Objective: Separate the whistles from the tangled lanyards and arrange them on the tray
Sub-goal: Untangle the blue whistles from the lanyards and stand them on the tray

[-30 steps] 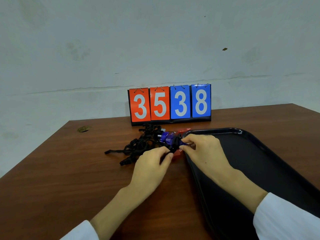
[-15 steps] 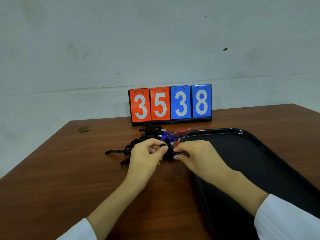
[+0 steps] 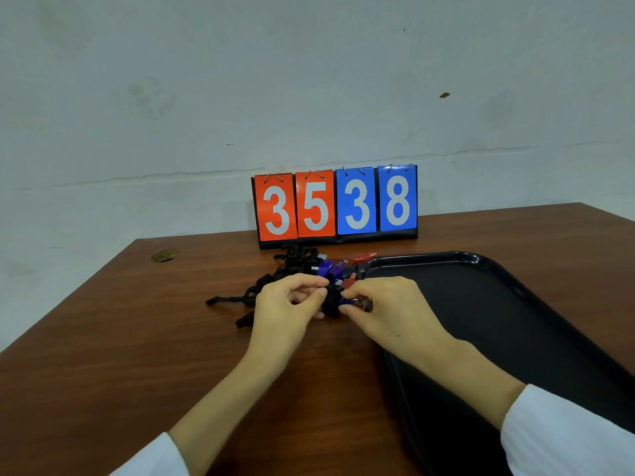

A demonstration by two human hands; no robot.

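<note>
Brown wooden desk against a pale, stained wall; flip scoreboard at the far edge reads 3 5 on orange cards, 3 8 on blue. Black tray lies on the right side of the desk. Tangle of black lanyards sits just in front of the scoreboard, left of the tray's far corner, with blue and red whistles bunched at its right end. Left hand: thumb and forefinger curled, pinching black cord at the near edge of the tangle. Right hand: fingers curled, pinching a blue whistle that meets that same cord, just beside the tray's left rim. Whether cord and whistle are joined: cannot tell. White sleeves on both forearms.
</note>
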